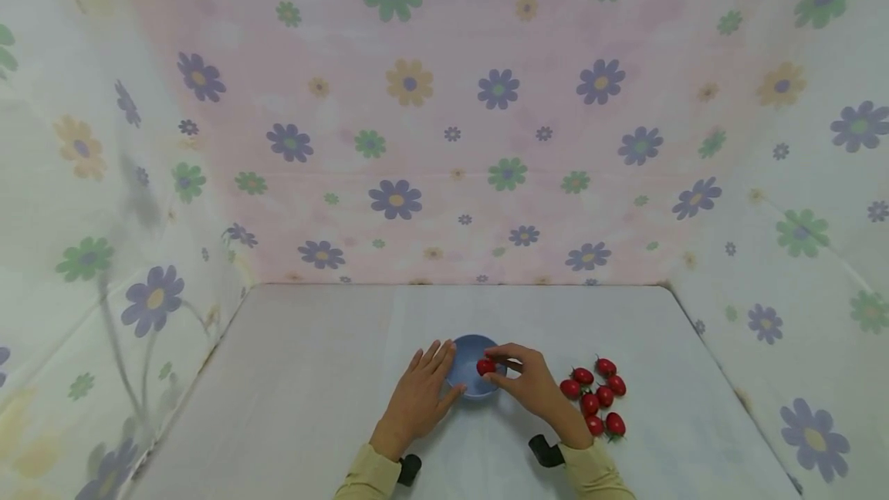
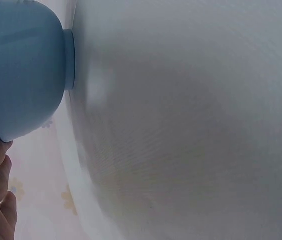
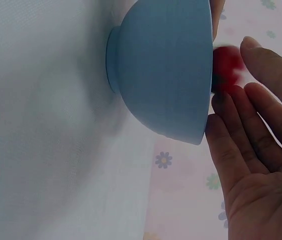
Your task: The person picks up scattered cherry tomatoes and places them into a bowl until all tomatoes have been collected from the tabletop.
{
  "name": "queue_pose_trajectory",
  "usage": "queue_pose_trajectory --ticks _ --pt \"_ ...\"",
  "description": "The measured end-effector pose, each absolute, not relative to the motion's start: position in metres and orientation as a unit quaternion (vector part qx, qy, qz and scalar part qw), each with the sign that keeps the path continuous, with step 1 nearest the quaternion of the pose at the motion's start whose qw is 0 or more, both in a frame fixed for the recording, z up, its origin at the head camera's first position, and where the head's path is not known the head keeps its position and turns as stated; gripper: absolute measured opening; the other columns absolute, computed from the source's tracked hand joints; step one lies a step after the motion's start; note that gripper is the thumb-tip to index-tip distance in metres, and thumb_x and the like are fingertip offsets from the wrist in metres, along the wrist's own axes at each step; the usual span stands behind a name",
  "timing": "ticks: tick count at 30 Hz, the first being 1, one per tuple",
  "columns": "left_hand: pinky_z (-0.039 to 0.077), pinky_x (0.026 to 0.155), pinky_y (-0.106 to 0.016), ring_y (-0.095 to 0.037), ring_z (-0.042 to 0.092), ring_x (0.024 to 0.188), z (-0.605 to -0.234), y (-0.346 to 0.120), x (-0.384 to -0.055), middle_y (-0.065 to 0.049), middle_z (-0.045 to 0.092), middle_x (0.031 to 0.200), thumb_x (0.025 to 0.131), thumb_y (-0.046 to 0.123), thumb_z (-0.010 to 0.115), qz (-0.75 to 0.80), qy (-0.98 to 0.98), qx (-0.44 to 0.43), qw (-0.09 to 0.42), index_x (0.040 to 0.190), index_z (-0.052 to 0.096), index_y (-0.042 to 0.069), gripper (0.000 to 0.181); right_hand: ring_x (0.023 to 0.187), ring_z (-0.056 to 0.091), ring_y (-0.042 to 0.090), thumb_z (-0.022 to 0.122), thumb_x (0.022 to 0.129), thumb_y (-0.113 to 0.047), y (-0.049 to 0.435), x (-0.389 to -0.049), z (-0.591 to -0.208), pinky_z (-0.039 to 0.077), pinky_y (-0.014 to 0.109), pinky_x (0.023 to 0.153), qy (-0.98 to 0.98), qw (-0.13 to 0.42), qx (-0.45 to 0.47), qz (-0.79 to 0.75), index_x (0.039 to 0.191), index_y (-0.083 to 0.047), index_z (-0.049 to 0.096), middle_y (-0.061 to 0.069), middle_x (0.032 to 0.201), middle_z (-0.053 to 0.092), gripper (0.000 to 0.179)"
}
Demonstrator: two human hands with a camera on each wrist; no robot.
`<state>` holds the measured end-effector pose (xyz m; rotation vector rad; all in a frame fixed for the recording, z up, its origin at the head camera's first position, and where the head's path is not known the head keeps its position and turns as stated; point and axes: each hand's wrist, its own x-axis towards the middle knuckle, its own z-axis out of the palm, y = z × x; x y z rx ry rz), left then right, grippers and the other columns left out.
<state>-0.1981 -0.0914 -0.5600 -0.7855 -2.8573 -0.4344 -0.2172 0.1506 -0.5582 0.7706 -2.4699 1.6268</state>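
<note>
Cloth (image 1: 430, 137): flowered, pinkish beyond the fingers and whiter out to either side of them.
Tabletop (image 1: 312, 376): pale, spread beneath the fingers of both hands.
Sleeves (image 1: 368, 473): yellowish, one on each arm, behind the fingers.
Left hand (image 1: 420, 396): fingers extended, tips touching the rim of the bowl (image 3: 166, 70), thumb at its near side.
Right hand (image 1: 535, 382): thumb and bent fingers on either side of a tomato (image 1: 485, 366); whether they grip it, I cannot tell.
Pile (image 1: 604, 396): red tomatoes, eight showing, to the right of the right fingers and close by that wrist.
Bowl: blue, upright on its foot, between the left and right fingers.
Black pieces (image 1: 545, 451): one by each wrist, behind the fingers.
Tomato: red, at the right fingertips, over the bowl's opening and near rim height; blurred in the right wrist view.
</note>
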Motion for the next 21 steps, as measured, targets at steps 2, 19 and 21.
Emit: queue_pose_trajectory --ticks 2,19,21 --pt "0.03 0.122 -0.052 -0.032 0.035 0.15 -0.561 -0.092 -0.198 -0.013 0.039 0.161 0.105 0.048 0.049 -0.144 -0.951 -0.262 0.076 0.154 0.041 0.001 0.069 0.113 0.068 0.036 0.079 0.088 -0.006 0.15 -0.218 -0.559 0.055 0.046 0.098 -0.805 0.04 0.254 0.534 0.123 0.004 0.067 0.019 0.121 0.07 0.039" --pt "0.03 0.123 -0.05 -0.031 0.034 0.151 -0.561 -0.092 -0.2 -0.011 0.039 0.162 0.106 0.049 0.048 -0.139 -0.953 -0.258 0.073 0.155 0.041 0.003 0.068 0.116 0.067 0.036 0.078 0.087 -0.003 0.15 -0.213 -0.559 0.055 0.045 0.098 -0.801 0.045 0.243 0.545 0.124 0.004 0.067 0.021 0.122 0.07 0.039" --pt "0.03 0.123 -0.05 -0.031 0.034 0.151 -0.562 -0.091 -0.2 -0.012 0.039 0.162 0.105 0.049 0.048 -0.142 -0.953 -0.258 0.074 0.155 0.041 0.003 0.068 0.115 0.068 0.035 0.078 0.087 -0.003 0.151 -0.212 -0.56 0.055 0.045 0.098 -0.798 0.049 0.241 0.551 0.123 0.004 0.067 0.021 0.121 0.07 0.038"
